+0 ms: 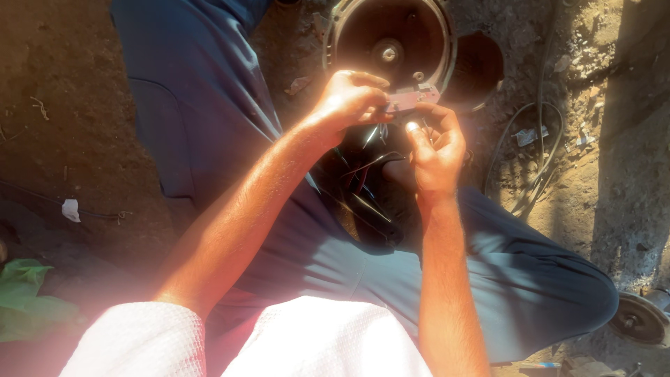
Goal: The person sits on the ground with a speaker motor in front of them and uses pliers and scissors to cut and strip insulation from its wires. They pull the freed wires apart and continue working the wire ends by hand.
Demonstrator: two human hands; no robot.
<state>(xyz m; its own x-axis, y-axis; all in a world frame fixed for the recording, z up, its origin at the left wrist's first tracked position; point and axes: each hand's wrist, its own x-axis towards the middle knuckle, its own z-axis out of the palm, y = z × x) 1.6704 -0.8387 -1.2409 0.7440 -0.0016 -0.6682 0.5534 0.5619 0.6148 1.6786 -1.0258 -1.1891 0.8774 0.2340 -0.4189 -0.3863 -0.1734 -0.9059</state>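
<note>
The left hand was closed around one end of a small flat rectangular part, pinching it between thumb and fingers; the right hand sat just beside and below, its fingers curled up to the part's underside, thumb raised, apparently pinching thin wires, though exactly what it gripped could not be told; those red, dark and pale wires trailed down from between both hands onto the lap of dark blue trousers; just beyond the hands lay a round metal housing on the dirt; well right of the right hand, a dark cable looped over the ground.
</note>
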